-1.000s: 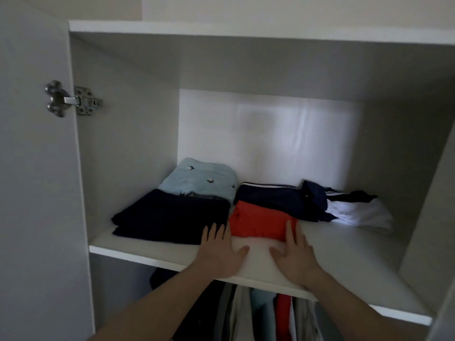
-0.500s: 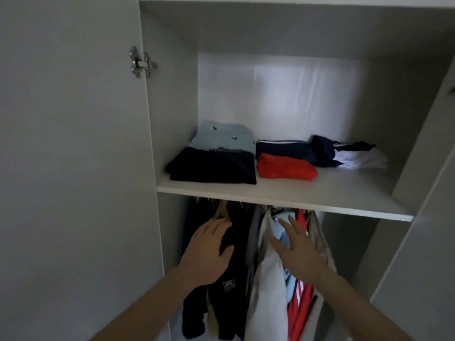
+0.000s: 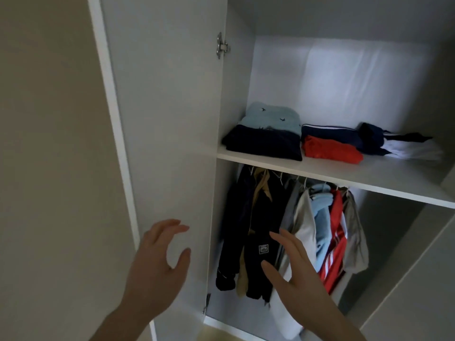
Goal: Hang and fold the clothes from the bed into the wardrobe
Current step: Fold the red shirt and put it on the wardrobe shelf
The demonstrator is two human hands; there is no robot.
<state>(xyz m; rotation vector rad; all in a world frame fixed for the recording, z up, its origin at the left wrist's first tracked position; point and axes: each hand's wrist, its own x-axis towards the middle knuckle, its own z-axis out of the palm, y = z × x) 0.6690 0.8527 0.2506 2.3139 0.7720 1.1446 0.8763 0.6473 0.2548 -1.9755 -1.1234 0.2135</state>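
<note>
The white wardrobe stands open, and its shelf carries folded clothes: a dark navy piece with a light blue one behind it, a red piece, a navy striped piece and a navy-and-white one. Below the shelf hang several garments, among them a black jacket, a light blue top and a red striped top. My left hand hovers in front of the open left door, fingers loosely spread, holding nothing. My right hand is raised before the hanging clothes, fingers straight, empty.
The left wardrobe door stands open beside my left hand, with a metal hinge near its top. A beige wall lies to the left. Part of the right door shows at lower right.
Both hands have left the shelf and dropped to the level of the hanging clothes. The view has pulled back and shifted left, so the left door fills more of the frame.
</note>
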